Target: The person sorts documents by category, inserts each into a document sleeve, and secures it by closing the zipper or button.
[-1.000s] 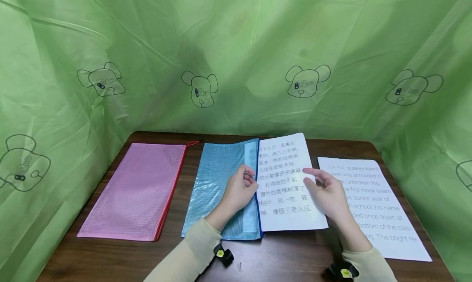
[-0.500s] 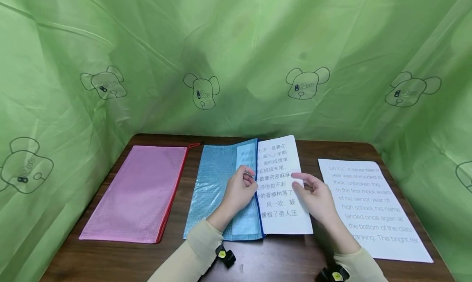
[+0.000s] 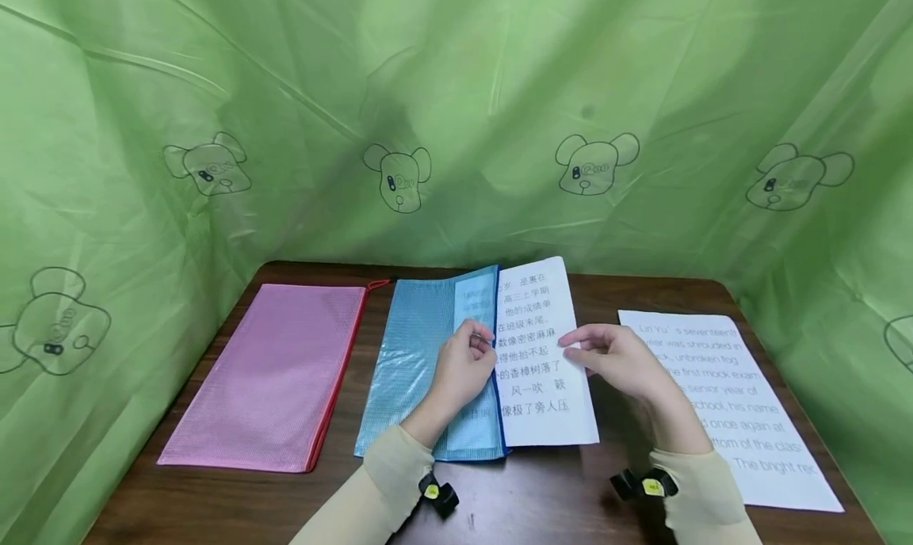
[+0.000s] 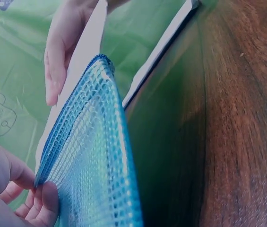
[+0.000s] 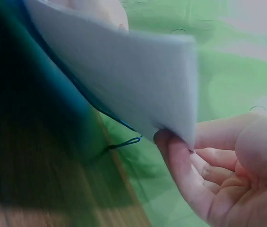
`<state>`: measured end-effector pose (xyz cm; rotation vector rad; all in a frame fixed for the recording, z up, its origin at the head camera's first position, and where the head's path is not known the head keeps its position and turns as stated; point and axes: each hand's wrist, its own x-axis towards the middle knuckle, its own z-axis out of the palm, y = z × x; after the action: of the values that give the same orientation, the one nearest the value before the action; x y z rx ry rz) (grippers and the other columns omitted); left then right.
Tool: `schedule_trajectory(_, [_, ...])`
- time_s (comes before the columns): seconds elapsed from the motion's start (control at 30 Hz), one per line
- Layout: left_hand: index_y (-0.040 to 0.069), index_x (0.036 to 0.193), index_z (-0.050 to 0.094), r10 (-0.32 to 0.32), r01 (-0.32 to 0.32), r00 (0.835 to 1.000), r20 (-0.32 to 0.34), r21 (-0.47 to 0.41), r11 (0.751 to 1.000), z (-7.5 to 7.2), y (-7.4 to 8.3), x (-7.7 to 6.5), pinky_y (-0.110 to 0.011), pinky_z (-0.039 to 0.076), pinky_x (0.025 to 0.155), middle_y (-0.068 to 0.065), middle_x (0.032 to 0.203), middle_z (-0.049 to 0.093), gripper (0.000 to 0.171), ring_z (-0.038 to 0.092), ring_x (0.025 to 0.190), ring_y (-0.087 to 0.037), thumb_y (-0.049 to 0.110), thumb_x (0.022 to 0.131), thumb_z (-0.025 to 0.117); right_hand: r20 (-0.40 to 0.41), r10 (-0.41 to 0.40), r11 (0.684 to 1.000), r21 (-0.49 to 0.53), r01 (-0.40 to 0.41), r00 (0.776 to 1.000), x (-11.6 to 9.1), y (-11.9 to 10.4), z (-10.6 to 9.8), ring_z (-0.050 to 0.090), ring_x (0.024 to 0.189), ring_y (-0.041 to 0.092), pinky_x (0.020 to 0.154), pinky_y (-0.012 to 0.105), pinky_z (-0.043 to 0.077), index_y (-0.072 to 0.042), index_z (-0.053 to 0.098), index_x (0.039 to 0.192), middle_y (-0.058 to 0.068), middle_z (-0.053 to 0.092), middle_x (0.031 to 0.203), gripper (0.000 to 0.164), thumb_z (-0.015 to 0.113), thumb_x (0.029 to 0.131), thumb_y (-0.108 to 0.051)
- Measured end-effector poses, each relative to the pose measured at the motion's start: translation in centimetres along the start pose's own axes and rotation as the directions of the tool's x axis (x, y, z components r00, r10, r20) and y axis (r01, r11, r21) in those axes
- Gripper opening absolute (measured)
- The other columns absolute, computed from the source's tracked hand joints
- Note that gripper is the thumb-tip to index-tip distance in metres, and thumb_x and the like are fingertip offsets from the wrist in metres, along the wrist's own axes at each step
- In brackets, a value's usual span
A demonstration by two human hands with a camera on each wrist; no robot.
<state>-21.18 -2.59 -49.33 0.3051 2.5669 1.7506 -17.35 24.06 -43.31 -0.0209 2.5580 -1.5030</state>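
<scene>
A blue mesh zipper pouch (image 3: 406,355) lies mid-table with its blue-edged mouth toward the right. My left hand (image 3: 460,367) pinches the upper layer at that mouth; the left wrist view shows thumb and fingers on the zipper edge (image 4: 69,111). Partly inside the pouch is a white sheet of printed paper (image 3: 538,386), its left strip showing through the mesh. At the sheet's right edge my right hand (image 3: 624,359) holds it between thumb and fingers, as the right wrist view shows on the paper (image 5: 124,71). A blue zipper loop (image 5: 126,142) hangs below the pouch.
A pink mesh pouch (image 3: 267,371) with a red zipper edge lies to the left. On the right rests a second printed sheet (image 3: 742,418), partly behind my right forearm. The brown wooden table (image 3: 528,497) is surrounded by a green curtain (image 3: 471,70).
My right hand has moved left, and the sheet has slid further into the blue pouch, more of it under the mesh. My left hand keeps its pinch at the mouth.
</scene>
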Motion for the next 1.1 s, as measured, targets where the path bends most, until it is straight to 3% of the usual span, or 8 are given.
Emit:
schedule_trajectory(0.27, [0.011,0.106,0.070,0.021,-0.021,0.999,-0.024,0.009,1.000,-0.3,0.1,0.3,-0.029,0.055,0.070,-0.006,0.096,0.072,0.021,0.064,0.075,-0.012,-0.004,0.091,0.069,-0.027,0.032,0.996,0.090,-0.029,0.999,1.5,0.8,2.0,0.070,0.080,0.019,0.076,0.039,0.064,0.001,0.079,0.119,0.010,0.075,0.092,0.021,0.077,0.101,-0.009])
schedule_trajectory(0.47, [0.011,0.106,0.070,0.025,-0.025,1.000,0.003,-0.005,1.000,-0.1,0.1,0.2,-0.028,0.055,0.069,-0.002,0.095,0.070,0.018,0.064,0.073,-0.011,-0.002,0.093,0.069,-0.061,0.045,0.997,0.068,-0.041,0.997,1.7,1.1,3.6,0.071,0.080,0.020,0.074,0.038,0.063,-0.002,0.081,0.116,0.010,0.078,0.093,0.017,0.076,0.101,-0.008])
schedule_trajectory(0.63, [0.013,0.103,0.070,0.021,-0.021,1.000,-0.012,0.018,1.000,0.1,-0.3,0.0,-0.027,0.054,0.067,0.006,0.090,0.068,0.019,0.063,0.072,-0.009,-0.002,0.092,0.070,-0.026,0.040,0.995,0.094,-0.038,0.999,1.7,1.1,4.9,0.072,0.082,0.021,0.073,0.034,0.064,0.000,0.080,0.116,0.011,0.079,0.094,0.017,0.075,0.101,-0.007])
schedule_trajectory(0.87, [0.012,0.103,0.071,0.029,-0.029,0.999,-0.013,0.026,0.999,0.2,-0.5,-0.2,-0.027,0.054,0.067,0.003,0.090,0.069,0.018,0.064,0.073,-0.009,-0.002,0.093,0.069,-0.009,0.010,0.989,0.147,-0.008,1.000,1.7,0.8,6.1,0.074,0.086,0.022,0.075,0.039,0.066,0.002,0.079,0.118,0.014,0.080,0.099,0.019,0.075,0.102,-0.008])
schedule_trajectory(1.1, [0.012,0.103,0.071,0.043,-0.043,0.999,0.000,0.013,0.999,0.5,-0.4,-0.3,-0.025,0.053,0.066,-0.001,0.091,0.071,0.018,0.063,0.073,-0.010,-0.003,0.093,0.069,-0.026,-0.007,0.991,0.132,0.011,1.000,2.0,1.1,7.4,0.069,0.079,0.019,0.073,0.038,0.065,0.000,0.081,0.117,0.009,0.078,0.092,0.017,0.077,0.101,-0.008])
